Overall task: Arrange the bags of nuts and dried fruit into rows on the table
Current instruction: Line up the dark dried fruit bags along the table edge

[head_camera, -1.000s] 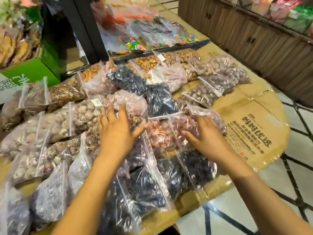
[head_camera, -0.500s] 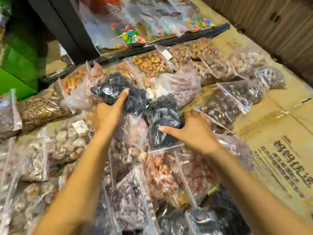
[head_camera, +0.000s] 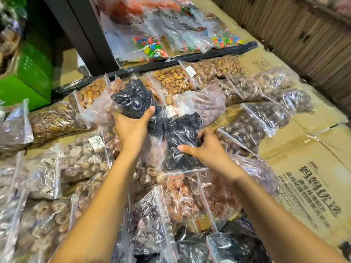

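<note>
The left hand (head_camera: 133, 130) grips a clear plastic bag of black dried fruit (head_camera: 133, 99) mid-pile on the cardboard-covered counter (head_camera: 303, 149); just beside it, the right hand (head_camera: 209, 150) curls its fingers into a second clear bag of black fruit (head_camera: 180, 137)

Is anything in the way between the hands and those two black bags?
No, nothing is. The left hand already grips the far black bag, and the right hand grips the near black bag. There are only other bags lying under and around them.
</note>
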